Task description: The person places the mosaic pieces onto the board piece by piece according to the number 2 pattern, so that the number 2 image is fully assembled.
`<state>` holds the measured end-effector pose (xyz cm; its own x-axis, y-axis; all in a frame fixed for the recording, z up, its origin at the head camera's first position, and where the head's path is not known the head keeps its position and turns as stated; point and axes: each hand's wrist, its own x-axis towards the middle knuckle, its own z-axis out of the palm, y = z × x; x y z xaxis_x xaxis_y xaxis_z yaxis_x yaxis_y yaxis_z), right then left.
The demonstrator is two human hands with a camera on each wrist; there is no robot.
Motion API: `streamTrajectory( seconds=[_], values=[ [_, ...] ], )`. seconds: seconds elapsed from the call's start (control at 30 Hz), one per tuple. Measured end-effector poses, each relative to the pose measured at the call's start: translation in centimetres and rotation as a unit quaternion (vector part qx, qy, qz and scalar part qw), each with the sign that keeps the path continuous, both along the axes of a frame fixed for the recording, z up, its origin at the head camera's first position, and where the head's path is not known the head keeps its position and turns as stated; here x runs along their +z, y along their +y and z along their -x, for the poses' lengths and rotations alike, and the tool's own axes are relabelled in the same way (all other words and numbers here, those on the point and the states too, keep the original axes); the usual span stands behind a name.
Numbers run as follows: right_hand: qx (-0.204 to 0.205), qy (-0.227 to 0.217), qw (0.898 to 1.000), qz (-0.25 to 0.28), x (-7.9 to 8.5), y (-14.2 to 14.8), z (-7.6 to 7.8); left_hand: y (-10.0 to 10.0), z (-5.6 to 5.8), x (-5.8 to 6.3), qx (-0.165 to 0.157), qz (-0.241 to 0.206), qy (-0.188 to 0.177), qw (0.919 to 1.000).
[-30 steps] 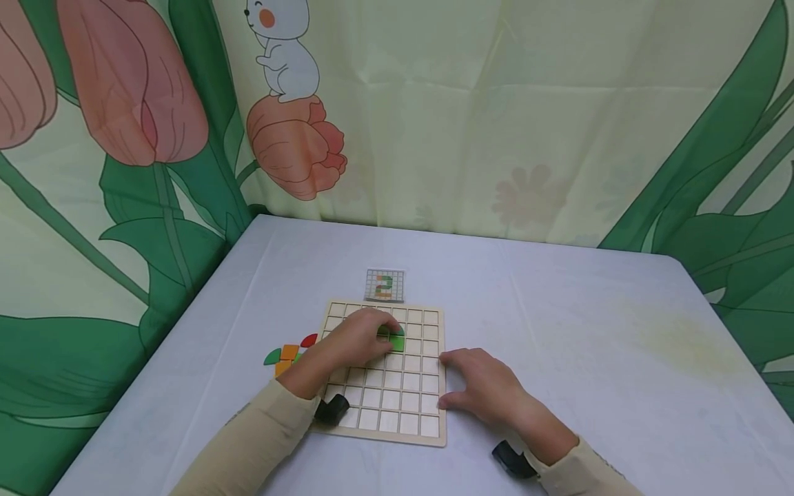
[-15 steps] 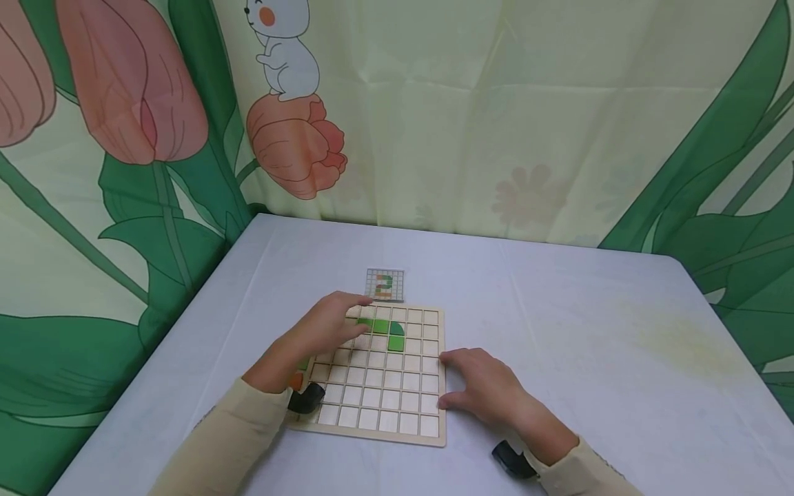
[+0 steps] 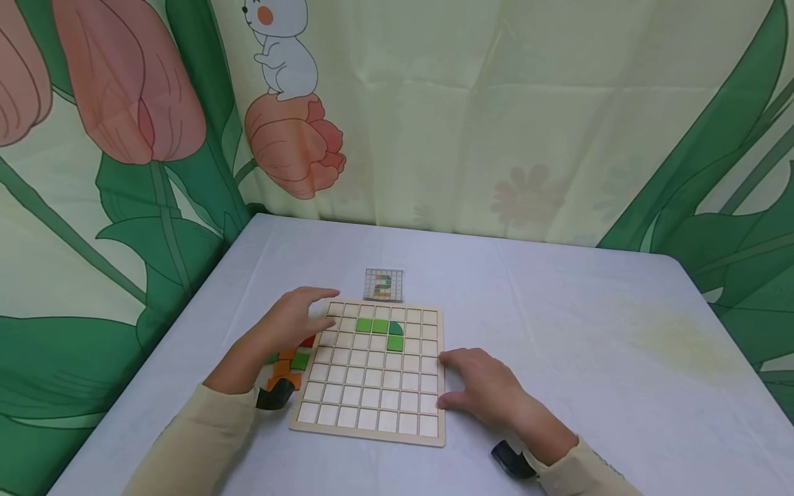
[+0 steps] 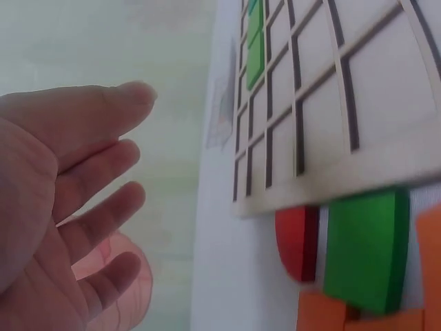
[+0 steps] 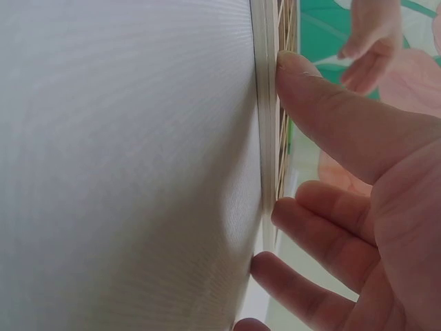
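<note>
A wooden grid board lies on the table. Near its far edge sit three green square tiles and one dark green quarter-round tile, set in its cells. My left hand hovers over the board's far left corner, fingers spread, holding nothing. Below it, beside the board's left edge, lie loose tiles: a green square, a red curved piece and several orange ones, partly hidden by the hand and wrist. My right hand touches the board's right edge with thumb and fingertips.
A small pattern card showing a coloured figure 2 lies just beyond the board. The white-covered table extends to the right. Behind it hangs a printed curtain with tulips and a white animal.
My left hand has drawn back leftward from the tiles on the board, uncovering the green row and the loose pieces. My right hand stays at the board's edge.
</note>
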<state>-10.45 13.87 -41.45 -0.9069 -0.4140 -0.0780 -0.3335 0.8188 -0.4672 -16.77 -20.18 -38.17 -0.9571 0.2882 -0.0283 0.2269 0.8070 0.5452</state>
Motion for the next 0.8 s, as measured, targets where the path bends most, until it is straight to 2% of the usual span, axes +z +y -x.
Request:
streamTrajectory(
  seconds=[0.33, 0.63, 0.8],
  values=[
    [-0.001, 0.001, 1.000, 0.002, -0.1, 0.1, 0.0, -2.7, -0.7, -0.6, 0.035, 0.012, -0.032, 0.9988],
    [-0.001, -0.003, 1.000, 0.001, -0.1, 0.1, 0.0, -3.8, -1.0, -1.6, 0.045, 0.024, -0.082, 0.9953],
    [-0.001, -0.002, 1.000, 0.000, 0.0, 0.1, 0.0, -3.9, -1.1, -2.5, 0.038, 0.019, -0.092, 0.9948]
  ],
)
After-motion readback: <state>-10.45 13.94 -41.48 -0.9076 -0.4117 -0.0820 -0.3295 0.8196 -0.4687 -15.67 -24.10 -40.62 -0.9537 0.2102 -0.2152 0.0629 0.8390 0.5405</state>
